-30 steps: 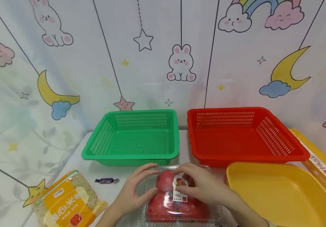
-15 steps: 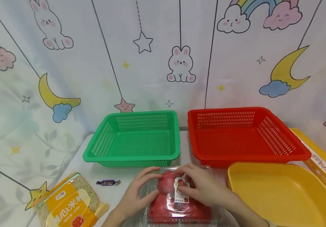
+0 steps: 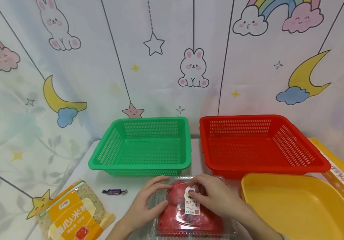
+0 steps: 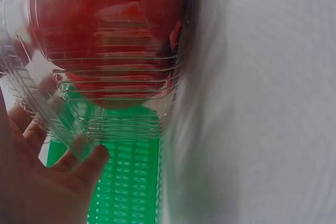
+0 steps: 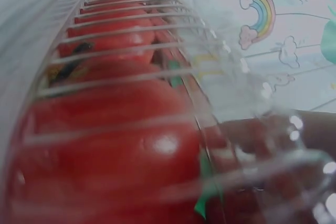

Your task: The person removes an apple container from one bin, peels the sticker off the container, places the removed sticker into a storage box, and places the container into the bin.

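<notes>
A clear plastic clamshell box [image 3: 189, 225] of glossy red fruit [image 5: 110, 135] stands at the front middle of the table. A white label [image 3: 192, 206] with a fruit picture lies on its lid. My left hand [image 3: 145, 200] touches the lid's left side, fingers spread; in the left wrist view its fingertips are right at the box's ridged edge. My right hand [image 3: 215, 195] is over the lid's right half, thumb and forefinger bent at the label's upper end. I cannot tell whether they pinch the label. The rest of its fingers are largely hidden in the head view.
Behind the box stand a green basket [image 3: 139, 166] and a red basket [image 3: 264, 168]. A yellow tray [image 3: 294, 203] is at the right, beside a long pasta box [image 3: 342, 178]. At the left lie an orange food bag [image 3: 73, 213] and a purple wrapped candy [image 3: 115, 192].
My right thumb has slid a little up and right, uncovering more of the label's text, and the forefinger has bent closer to it. The left hand stays on the box's left side.
</notes>
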Action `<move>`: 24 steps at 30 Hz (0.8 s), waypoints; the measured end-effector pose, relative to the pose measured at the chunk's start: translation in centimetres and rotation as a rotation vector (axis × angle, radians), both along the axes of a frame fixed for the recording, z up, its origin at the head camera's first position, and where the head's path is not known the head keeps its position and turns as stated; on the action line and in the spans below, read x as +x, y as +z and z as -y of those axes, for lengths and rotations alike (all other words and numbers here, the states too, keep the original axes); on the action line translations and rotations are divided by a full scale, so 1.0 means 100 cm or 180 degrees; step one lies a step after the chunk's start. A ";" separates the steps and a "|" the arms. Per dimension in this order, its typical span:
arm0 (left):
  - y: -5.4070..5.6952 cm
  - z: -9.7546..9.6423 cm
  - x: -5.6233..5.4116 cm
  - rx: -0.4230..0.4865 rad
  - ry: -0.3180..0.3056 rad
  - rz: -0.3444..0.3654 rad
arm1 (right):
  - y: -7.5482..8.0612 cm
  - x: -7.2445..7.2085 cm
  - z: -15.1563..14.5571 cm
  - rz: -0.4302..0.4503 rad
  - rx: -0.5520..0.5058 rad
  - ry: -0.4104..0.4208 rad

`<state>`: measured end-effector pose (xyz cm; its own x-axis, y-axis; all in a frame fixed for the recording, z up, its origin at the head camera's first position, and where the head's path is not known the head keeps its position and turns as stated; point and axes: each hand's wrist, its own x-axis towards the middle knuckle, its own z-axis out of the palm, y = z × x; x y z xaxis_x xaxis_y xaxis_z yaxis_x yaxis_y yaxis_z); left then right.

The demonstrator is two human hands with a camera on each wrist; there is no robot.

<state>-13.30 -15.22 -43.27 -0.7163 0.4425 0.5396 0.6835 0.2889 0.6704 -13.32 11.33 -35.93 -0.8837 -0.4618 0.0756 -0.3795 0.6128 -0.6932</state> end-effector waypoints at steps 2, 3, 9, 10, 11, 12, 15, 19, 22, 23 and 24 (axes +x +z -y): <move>0.000 0.000 0.000 -0.0006 0.0008 0.0012 | -0.001 0.000 0.000 -0.0062 0.0047 -0.0016; 0.000 0.000 0.000 -0.0009 0.0013 0.0016 | -0.002 -0.001 0.000 -0.0118 0.0075 -0.0015; 0.000 0.000 -0.001 -0.0009 0.0009 0.0018 | -0.006 -0.002 0.000 -0.0445 0.0055 0.0044; -0.001 0.000 -0.001 -0.0005 0.0007 0.0019 | -0.006 -0.002 0.000 -0.0451 0.0037 0.0056; -0.001 0.000 -0.001 -0.0004 0.0010 0.0020 | -0.005 -0.002 -0.001 -0.0438 0.0018 0.0067; -0.001 0.000 -0.001 -0.0001 0.0010 0.0025 | -0.005 -0.002 -0.001 -0.0412 0.0006 0.0076; -0.001 -0.001 0.000 0.0013 0.0002 0.0037 | -0.003 -0.001 -0.001 -0.0281 -0.0009 0.0066; -0.001 -0.001 0.000 0.0016 0.0000 0.0036 | -0.001 -0.001 0.000 -0.0199 0.0069 -0.0012; 0.000 0.000 0.000 0.0010 0.0003 0.0038 | -0.002 0.000 0.002 -0.0252 0.0184 -0.0069; 0.001 0.000 0.000 0.0008 0.0001 0.0033 | -0.003 0.000 0.003 -0.0275 0.0220 -0.0081; 0.001 0.000 -0.001 0.0008 -0.0004 0.0036 | -0.003 0.000 0.003 -0.0290 0.0244 -0.0087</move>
<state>-13.36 -15.19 -43.18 -0.7217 0.4421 0.5326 0.6763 0.2864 0.6787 -13.27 11.04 -36.23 -0.8872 -0.4451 0.1216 -0.4212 0.6736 -0.6073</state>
